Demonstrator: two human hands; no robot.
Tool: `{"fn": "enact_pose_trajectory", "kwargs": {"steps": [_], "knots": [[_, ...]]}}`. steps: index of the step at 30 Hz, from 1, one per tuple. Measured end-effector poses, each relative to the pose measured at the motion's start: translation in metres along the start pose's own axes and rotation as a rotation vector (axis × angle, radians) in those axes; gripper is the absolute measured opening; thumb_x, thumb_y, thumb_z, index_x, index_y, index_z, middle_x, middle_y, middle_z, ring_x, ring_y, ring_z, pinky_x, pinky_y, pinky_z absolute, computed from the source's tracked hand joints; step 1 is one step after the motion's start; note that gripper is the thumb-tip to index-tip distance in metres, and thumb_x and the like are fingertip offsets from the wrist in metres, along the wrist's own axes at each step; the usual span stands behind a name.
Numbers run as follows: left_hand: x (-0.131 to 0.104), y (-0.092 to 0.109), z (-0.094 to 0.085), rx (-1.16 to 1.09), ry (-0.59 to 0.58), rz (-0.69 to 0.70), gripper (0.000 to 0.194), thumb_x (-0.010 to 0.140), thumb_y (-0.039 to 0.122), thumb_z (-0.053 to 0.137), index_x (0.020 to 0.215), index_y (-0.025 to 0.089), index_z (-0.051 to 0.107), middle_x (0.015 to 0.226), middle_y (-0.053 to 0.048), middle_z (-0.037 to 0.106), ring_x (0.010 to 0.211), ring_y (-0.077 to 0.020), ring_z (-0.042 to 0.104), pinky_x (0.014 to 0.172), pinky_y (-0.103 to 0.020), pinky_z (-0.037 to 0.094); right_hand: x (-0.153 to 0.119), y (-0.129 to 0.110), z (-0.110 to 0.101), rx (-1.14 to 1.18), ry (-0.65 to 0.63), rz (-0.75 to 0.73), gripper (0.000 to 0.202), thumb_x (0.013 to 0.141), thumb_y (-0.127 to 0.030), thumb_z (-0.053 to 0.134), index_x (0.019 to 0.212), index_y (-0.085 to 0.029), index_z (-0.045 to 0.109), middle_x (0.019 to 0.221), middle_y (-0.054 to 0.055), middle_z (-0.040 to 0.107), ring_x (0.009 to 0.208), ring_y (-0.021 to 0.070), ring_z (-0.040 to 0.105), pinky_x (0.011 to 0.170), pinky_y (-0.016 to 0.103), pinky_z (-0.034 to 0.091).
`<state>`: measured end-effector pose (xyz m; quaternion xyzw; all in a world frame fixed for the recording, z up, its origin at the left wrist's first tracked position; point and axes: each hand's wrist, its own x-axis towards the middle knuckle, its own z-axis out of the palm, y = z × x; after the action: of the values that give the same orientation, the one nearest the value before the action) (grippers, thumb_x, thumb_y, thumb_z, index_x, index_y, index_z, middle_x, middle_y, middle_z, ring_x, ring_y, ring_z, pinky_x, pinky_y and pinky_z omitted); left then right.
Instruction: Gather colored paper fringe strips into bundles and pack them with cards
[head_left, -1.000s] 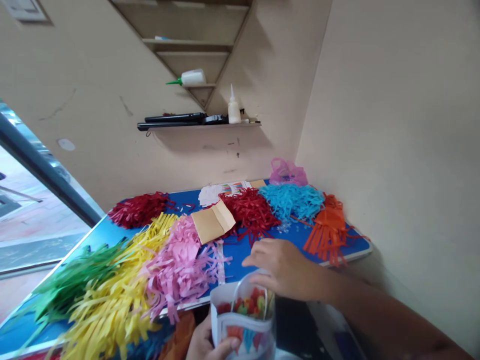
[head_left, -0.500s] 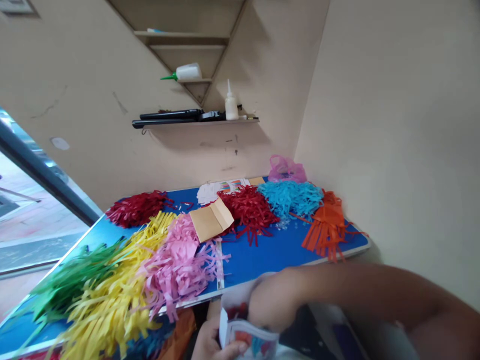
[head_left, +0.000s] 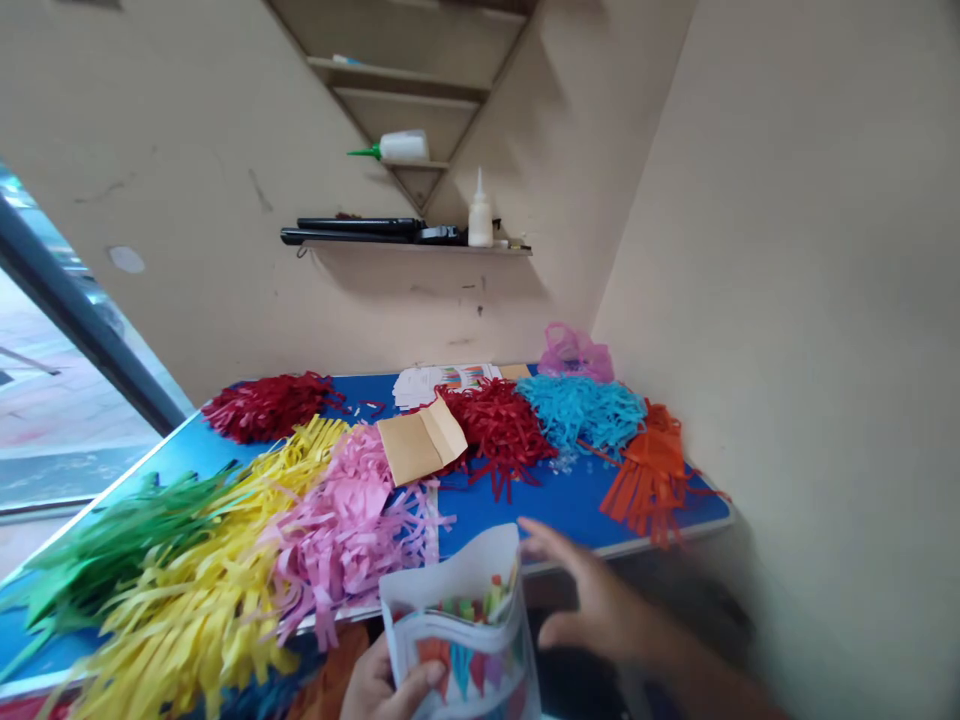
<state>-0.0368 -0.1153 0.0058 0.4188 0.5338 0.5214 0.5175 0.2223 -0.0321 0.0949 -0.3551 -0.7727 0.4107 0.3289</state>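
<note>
Low in the view my left hand (head_left: 390, 685) grips a clear plastic pouch (head_left: 457, 560) at its lower left side, thumb across the front. The pouch gapes at the top, and colourful folded pieces (head_left: 472, 608) show inside. A picture of coloured tassels is visible on its front. Just right of the pouch is my right hand (head_left: 581, 595), fingers apart and holding nothing, slightly blurred. Beyond the pouch, a brown paper envelope (head_left: 412, 447) with its flap up lies on pink fringed paper (head_left: 349, 530).
The blue table (head_left: 540, 515) also bears green (head_left: 127, 545), yellow (head_left: 202, 580), dark red (head_left: 499, 430), light blue (head_left: 581, 410) and orange (head_left: 649, 470) fringes. White printed cards (head_left: 420, 388) and a pink bag (head_left: 574, 352) lie at the back. Above is a wall shelf (head_left: 412, 246) with a bottle (head_left: 480, 218).
My right hand has come out of the pouch's mouth and moved to its right, fingers now spread. The pouch in my left hand is higher and more fully in view.
</note>
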Motion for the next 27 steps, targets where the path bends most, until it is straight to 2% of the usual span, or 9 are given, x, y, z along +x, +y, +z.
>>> {"fn": "enact_pose_trajectory", "kwargs": {"steps": [1, 4, 7, 10, 14, 16, 21, 24, 27], "knots": [[0.003, 0.0, 0.003, -0.017, 0.006, 0.004, 0.039, 0.061, 0.049, 0.081, 0.081, 0.017, 0.074, 0.078, -0.007, 0.077, 0.074, -0.0272, 0.07, 0.066, -0.031, 0.056, -0.005, 0.013, 0.018, 0.144, 0.04, 0.033, 0.096, 0.061, -0.065, 0.079, 0.138, -0.02, 0.045, 0.121, 0.015, 0.065, 0.11, 0.0317, 0.062, 0.091, 0.042, 0.05], [0.012, 0.0, 0.013, -0.019, 0.065, 0.007, 0.042, 0.063, 0.051, 0.079, 0.085, 0.016, 0.074, 0.082, -0.008, 0.078, 0.077, -0.0286, 0.071, 0.068, -0.032, 0.057, -0.01, 0.04, 0.063, 0.474, 0.196, 0.076, 0.08, 0.067, -0.067, 0.074, 0.128, -0.022, 0.049, 0.117, 0.012, 0.067, 0.104, 0.0304, 0.065, 0.085, 0.039, 0.053], [0.02, -0.001, 0.021, 0.036, 0.12, -0.022, 0.044, 0.062, 0.054, 0.079, 0.084, 0.016, 0.074, 0.082, -0.008, 0.078, 0.077, -0.0296, 0.071, 0.069, -0.034, 0.058, -0.009, 0.055, 0.08, 0.506, 0.345, 0.073, 0.063, 0.08, -0.057, 0.068, 0.129, -0.024, 0.046, 0.116, 0.01, 0.067, 0.102, 0.0264, 0.066, 0.086, 0.036, 0.053], [0.025, -0.005, 0.027, 0.083, 0.158, 0.022, 0.045, 0.06, 0.051, 0.08, 0.086, 0.016, 0.073, 0.085, -0.008, 0.078, 0.084, -0.0312, 0.072, 0.075, -0.035, 0.059, -0.011, 0.073, 0.083, 0.481, 0.473, 0.057, 0.06, 0.087, -0.047, 0.064, 0.135, -0.025, 0.035, 0.118, 0.011, 0.067, 0.102, 0.0246, 0.066, 0.087, 0.035, 0.052], [0.027, -0.016, 0.039, 0.019, 0.35, 0.194, 0.073, 0.063, 0.044, 0.081, 0.128, 0.023, 0.055, 0.122, -0.009, 0.068, 0.112, -0.0298, 0.065, 0.088, -0.035, 0.056, -0.015, 0.096, 0.089, 0.458, 0.585, 0.023, 0.051, 0.088, -0.042, 0.064, 0.129, -0.026, 0.039, 0.113, 0.01, 0.068, 0.096, 0.0237, 0.068, 0.084, 0.034, 0.054], [0.028, -0.023, 0.039, 0.039, 0.377, 0.271, 0.076, 0.068, 0.044, 0.079, 0.134, 0.025, 0.048, 0.134, -0.009, 0.06, 0.123, -0.0281, 0.057, 0.096, -0.034, 0.052, -0.015, 0.102, 0.092, 0.448, 0.596, 0.013, 0.047, 0.087, -0.04, 0.066, 0.125, -0.027, 0.044, 0.109, 0.009, 0.069, 0.094, 0.0232, 0.069, 0.082, 0.033, 0.055], [0.034, -0.026, 0.014, 0.24, 0.174, 0.418, 0.054, 0.072, 0.031, 0.078, 0.122, 0.027, 0.058, 0.124, -0.008, 0.067, 0.113, -0.0254, 0.064, 0.09, -0.033, 0.056, -0.013, 0.11, 0.082, 0.4, 0.522, -0.02, 0.043, 0.085, -0.039, 0.068, 0.123, -0.027, 0.052, 0.111, 0.009, 0.069, 0.095, 0.024, 0.069, 0.08, 0.032, 0.056], [0.039, -0.012, 0.001, 0.423, 0.165, 0.533, 0.036, 0.074, 0.033, 0.075, 0.108, 0.023, 0.067, 0.114, -0.01, 0.07, 0.11, -0.0278, 0.065, 0.086, -0.034, 0.057, -0.009, 0.112, 0.067, 0.282, 0.483, -0.024, 0.025, 0.092, -0.036, 0.059, 0.114, -0.026, 0.06, 0.103, 0.006, 0.07, 0.091, 0.0214, 0.068, 0.079, 0.029, 0.054], [0.044, 0.008, 0.002, 0.477, 0.165, 0.542, 0.018, 0.086, 0.036, 0.062, 0.091, 0.02, 0.069, 0.093, -0.009, 0.075, 0.089, -0.0236, 0.071, 0.074, -0.031, 0.059, -0.004, 0.107, 0.053, 0.24, 0.404, -0.04, 0.017, 0.094, -0.035, 0.056, 0.107, -0.025, 0.061, 0.091, 0.003, 0.068, 0.081, 0.0178, 0.066, 0.073, 0.025, 0.052]]}}
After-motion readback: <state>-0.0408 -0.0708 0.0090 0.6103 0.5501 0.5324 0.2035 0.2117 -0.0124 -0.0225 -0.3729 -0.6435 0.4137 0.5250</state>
